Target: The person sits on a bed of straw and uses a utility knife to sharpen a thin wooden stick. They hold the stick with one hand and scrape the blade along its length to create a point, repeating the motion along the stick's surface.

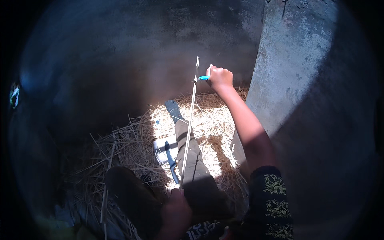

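Observation:
Low in the view, my left hand (pixel 176 210) is closed in shadow round the lower end of a long, thin, pale bamboo-like strip (pixel 189 136). The strip rises steeply away from me over my outstretched leg, and near its far end it looks split in two. My right hand (pixel 220 77), arm stretched far forward, is closed on a small turquoise-handled tool (pixel 204 78). This tool points left, and its tip meets or nearly meets the strip; whether it is a blade is too small to tell.
A black serrated knife (pixel 171 162) lies beside my leg, partly over a white block-like object (pixel 160 148). Pale straw-like shavings (pixel 132 142) cover the floor around my legs. A grey wall (pixel 132 52) stands ahead, with a sunlit slanting wall (pixel 290 52) close to my right arm.

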`<state>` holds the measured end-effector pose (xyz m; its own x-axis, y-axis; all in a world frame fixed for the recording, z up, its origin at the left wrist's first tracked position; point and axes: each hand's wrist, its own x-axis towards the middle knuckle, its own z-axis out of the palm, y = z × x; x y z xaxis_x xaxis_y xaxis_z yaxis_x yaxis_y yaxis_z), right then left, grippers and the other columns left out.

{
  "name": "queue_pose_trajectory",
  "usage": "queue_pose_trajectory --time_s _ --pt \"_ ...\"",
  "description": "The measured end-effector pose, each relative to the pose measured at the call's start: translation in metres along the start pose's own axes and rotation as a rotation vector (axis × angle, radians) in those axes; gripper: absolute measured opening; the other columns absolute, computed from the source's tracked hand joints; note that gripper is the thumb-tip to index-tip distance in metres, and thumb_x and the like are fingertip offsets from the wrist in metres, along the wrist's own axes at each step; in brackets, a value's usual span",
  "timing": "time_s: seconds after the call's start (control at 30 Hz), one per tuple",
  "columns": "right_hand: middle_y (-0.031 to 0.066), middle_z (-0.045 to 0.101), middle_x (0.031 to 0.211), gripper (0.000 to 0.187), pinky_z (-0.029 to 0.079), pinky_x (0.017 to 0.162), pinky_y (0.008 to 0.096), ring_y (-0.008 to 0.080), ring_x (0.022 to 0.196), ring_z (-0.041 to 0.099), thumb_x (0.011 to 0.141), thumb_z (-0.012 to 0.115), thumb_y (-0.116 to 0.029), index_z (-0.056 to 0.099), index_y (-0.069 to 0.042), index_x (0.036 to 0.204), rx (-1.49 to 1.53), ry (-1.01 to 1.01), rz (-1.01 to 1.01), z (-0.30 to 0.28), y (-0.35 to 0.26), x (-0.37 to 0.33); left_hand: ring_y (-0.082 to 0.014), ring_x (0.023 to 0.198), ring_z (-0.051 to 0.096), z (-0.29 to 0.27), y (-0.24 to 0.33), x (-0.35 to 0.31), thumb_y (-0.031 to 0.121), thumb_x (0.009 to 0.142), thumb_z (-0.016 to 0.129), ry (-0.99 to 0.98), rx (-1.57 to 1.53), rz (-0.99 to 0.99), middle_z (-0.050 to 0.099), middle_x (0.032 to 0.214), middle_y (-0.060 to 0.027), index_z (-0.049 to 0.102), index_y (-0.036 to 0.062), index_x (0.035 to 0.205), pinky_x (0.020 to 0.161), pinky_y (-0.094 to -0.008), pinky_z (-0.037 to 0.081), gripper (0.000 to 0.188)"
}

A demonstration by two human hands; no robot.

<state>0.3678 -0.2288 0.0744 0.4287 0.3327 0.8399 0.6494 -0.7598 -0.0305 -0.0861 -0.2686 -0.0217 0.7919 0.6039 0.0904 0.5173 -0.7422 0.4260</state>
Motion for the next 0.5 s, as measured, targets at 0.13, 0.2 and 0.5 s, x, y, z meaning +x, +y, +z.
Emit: queue_pose_trajectory --time_s 0.13,0.2,0.5 --pt "0.0134 0.065 0.058 0.015 0.054 0.049 0.0429 0.0331 0.053 0.067 0.079 0.06 -0.014 0.06 -0.008 0.065 0.063 0.19 -0.162 0.013 -0.02 0.004 -0.0429 0.063 0.066 -0.001 -0.012 -0.003 0.025 0.103 0.046 0.032 -0.132 -0.037 0.064 0.073 -0.0227 0.049 0.007 0.097 0.051 -0.0504 0.051 0.02" --pt "0.0125 0.064 0.058 0.012 0.054 0.048 0.0409 0.0316 0.051 0.067 0.074 0.061 -0.013 0.059 -0.008 0.063 0.08 0.267 -0.254 0.018 -0.035 0.001 -0.048 0.067 0.064 -0.009 -0.013 -0.007 0.025 0.103 0.046 0.025 -0.171 -0.163 0.062 0.071 -0.0249 0.049 0.0076 0.099 0.057 -0.0578 0.05 0.018" --pt "0.0135 0.068 0.063 0.009 0.056 0.051 0.0432 0.0304 0.054 0.069 0.068 0.067 -0.016 0.063 -0.008 0.066 0.126 0.033 -0.325 0.023 -0.049 -0.044 -0.0481 0.068 0.065 0.003 -0.042 -0.018 0.027 0.103 0.046 -0.14 -0.068 -0.204 0.063 0.072 -0.0254 0.048 0.0077 0.098 0.058 -0.0582 0.05 0.02"
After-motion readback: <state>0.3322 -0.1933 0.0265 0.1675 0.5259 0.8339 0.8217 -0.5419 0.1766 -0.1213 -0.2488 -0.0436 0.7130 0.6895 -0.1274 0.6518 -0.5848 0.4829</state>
